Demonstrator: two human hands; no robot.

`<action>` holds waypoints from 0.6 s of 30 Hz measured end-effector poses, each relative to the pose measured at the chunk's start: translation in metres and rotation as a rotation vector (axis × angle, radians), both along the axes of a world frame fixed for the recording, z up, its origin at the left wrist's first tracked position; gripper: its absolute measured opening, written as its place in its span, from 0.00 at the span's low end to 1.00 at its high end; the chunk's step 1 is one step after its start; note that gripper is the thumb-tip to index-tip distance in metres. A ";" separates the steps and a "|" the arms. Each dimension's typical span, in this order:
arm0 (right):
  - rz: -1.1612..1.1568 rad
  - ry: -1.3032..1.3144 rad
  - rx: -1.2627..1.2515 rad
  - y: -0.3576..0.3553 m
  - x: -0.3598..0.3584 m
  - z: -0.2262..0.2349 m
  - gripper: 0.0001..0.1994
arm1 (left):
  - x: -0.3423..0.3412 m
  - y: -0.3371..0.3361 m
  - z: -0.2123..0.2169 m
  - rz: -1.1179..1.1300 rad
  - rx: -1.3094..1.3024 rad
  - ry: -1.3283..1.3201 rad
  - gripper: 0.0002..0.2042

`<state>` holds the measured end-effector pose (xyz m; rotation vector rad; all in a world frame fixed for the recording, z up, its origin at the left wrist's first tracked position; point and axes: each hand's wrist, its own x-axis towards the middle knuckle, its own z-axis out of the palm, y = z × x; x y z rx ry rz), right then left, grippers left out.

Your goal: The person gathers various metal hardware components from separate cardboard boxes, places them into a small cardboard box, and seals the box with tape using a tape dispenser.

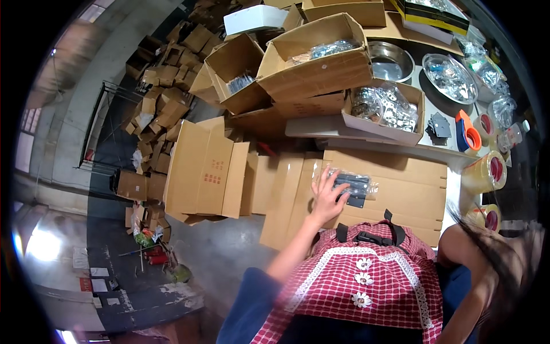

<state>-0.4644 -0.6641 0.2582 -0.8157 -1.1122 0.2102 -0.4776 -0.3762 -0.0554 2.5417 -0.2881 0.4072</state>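
My left hand [327, 199] reaches forward with its fingers spread over a clear plastic bag [372, 188]. Dark flat plates [356, 184] show through the film, and one dark plate [356, 202] pokes out at the near side. Beneath them is a flattened brown cardboard sheet [407, 180]. On the far right my right hand [487, 252] is raised close to the picture's rim, partly behind strands of dark hair. It is blurred, and its fingers cannot be made out.
An open carton [200, 172] stands left of the cardboard. Beyond lie a box of metal parts [389, 109], a steel bowl [392, 60], black plates [439, 127] and an orange-and-blue tape dispenser [468, 135]. Tape rolls [486, 172] line the right side. Cartons [169, 106] are heaped on the floor.
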 end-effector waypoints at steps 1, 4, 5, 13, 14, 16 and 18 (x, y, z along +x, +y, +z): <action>0.013 0.001 0.000 0.003 0.001 -0.001 0.05 | -0.002 0.002 0.000 0.018 0.005 0.011 0.11; 0.036 0.011 0.012 0.003 0.008 -0.005 0.05 | 0.000 0.000 0.000 0.011 0.018 -0.041 0.11; 0.040 0.016 0.015 0.004 0.007 -0.007 0.06 | 0.000 0.000 0.001 0.010 0.006 -0.046 0.11; 0.087 0.033 0.007 0.004 0.010 -0.010 0.08 | 0.002 0.000 0.000 0.000 -0.007 -0.049 0.09; 0.095 0.039 0.000 0.008 0.011 -0.013 0.08 | 0.001 0.001 -0.001 0.011 -0.002 -0.048 0.09; 0.102 0.051 0.000 0.008 0.014 -0.014 0.09 | 0.000 0.002 0.000 0.030 0.002 -0.052 0.09; 0.101 0.080 0.024 0.001 0.017 -0.019 0.09 | 0.000 0.003 0.002 0.021 -0.028 -0.033 0.10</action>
